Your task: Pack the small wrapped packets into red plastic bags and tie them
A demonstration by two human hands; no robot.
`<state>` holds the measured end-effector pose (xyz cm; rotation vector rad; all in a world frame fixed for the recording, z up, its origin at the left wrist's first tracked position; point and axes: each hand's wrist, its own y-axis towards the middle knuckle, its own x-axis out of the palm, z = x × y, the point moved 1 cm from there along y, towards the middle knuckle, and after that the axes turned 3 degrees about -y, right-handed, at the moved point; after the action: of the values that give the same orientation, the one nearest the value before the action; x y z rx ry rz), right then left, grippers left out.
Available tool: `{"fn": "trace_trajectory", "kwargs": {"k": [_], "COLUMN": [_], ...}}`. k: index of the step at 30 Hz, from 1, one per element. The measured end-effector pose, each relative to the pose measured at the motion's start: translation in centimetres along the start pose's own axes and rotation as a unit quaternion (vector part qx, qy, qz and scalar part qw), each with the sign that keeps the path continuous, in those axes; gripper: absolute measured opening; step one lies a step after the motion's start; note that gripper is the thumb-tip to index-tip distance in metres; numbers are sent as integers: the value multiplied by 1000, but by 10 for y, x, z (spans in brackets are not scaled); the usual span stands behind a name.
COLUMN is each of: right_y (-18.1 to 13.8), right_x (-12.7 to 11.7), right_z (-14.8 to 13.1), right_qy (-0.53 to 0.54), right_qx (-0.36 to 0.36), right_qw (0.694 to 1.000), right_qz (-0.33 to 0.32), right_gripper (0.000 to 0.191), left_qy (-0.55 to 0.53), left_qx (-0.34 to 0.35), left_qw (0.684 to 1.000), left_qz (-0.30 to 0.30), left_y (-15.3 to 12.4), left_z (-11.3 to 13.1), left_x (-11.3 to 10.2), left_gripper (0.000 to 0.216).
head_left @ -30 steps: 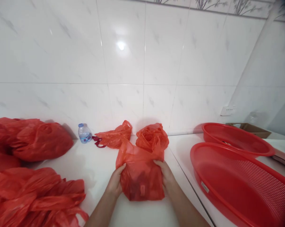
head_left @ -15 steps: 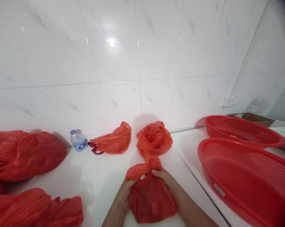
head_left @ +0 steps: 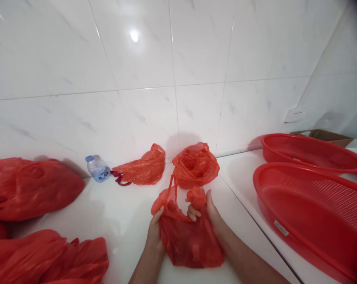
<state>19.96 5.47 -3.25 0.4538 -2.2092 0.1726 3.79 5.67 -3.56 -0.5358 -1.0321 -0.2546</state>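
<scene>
A red plastic bag [head_left: 190, 240] hangs between my two hands over the white table, its mouth and handles turned toward the wall. Something inside shows faintly through the film; I cannot make out what. My left hand [head_left: 156, 230] is closed on the bag's left side, thumb on top near the handle. Around the right handle, the fingers of my right hand [head_left: 210, 213] curl through the opening, with the thumb pointing up. Just beyond, a heap of crumpled red bags [head_left: 196, 165] touches or nearly touches the left handle.
A flattened red bag [head_left: 144, 167] with dark red ties lies by the wall, beside a clear bottle [head_left: 98, 170]. Large filled red bags [head_left: 33, 189] occupy the left. Two red plastic baskets [head_left: 302, 205] stand right, with a cardboard box [head_left: 326, 136] behind.
The bag's mouth has spread wider and its left handle now stands up. My right hand's fingers have come through the right handle. The view has tilted down slightly.
</scene>
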Motion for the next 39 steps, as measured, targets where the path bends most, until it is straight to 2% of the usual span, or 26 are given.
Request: {"fn": "trace_trajectory", "kwargs": {"k": [3,5,7,10,12,16,17,21,24,25,27,29,30,33,37,39], "right_y": [1,0,0,-1,-1,3,5,13,13,12,9,8,7,5,2,1], "right_x": [-3,-4,-3,0,3,-2,-5,-15,-11,-9,-5,-3,-3,-3,-5,-7], "right_z": [3,4,4,5,7,11,11,9,8,8,9,10,11,11,8,4], "right_qy": [-58,-84,-113,-168,-188,-205,-205,-188,-215,-232,-270,-291,-289,-229,-161,-185], "right_qx": [26,30,18,7,2,-3,-4,-12,-32,-41,-56,-65,-66,-55,15,24], "right_qw": [998,996,993,985,980,978,979,977,968,965,954,949,950,971,986,982], "right_qz": [18,12,-7,-46,-57,-25,-2,103,121,117,115,107,94,44,31,35], "right_gripper": [40,30,38,62,65,32,32,36,35,34,29,25,24,27,54,53], "left_qy": [-11,-5,20,93,162,265,277,339,397,416,446,455,448,398,361,362], "left_qx": [-2,-11,-6,64,102,128,145,243,298,318,345,322,299,249,243,237], "left_qw": [999,999,1000,993,981,956,950,909,868,852,825,830,843,881,898,899], "left_qz": [-44,-46,-21,25,22,3,6,10,-10,-17,-31,-24,-7,56,61,62], "left_y": [-1,1,4,8,9,12,13,9,0,-3,-7,-7,-5,1,6,7], "left_z": [1,-1,-2,-6,-9,-18,-19,-22,-23,-23,-22,-19,-18,-13,-11,-11], "left_x": [-2,-4,-6,-5,-1,3,3,5,10,12,14,14,13,9,6,5], "left_gripper": [43,44,37,28,32,45,51,72,86,84,64,40,37,42,42,41]}}
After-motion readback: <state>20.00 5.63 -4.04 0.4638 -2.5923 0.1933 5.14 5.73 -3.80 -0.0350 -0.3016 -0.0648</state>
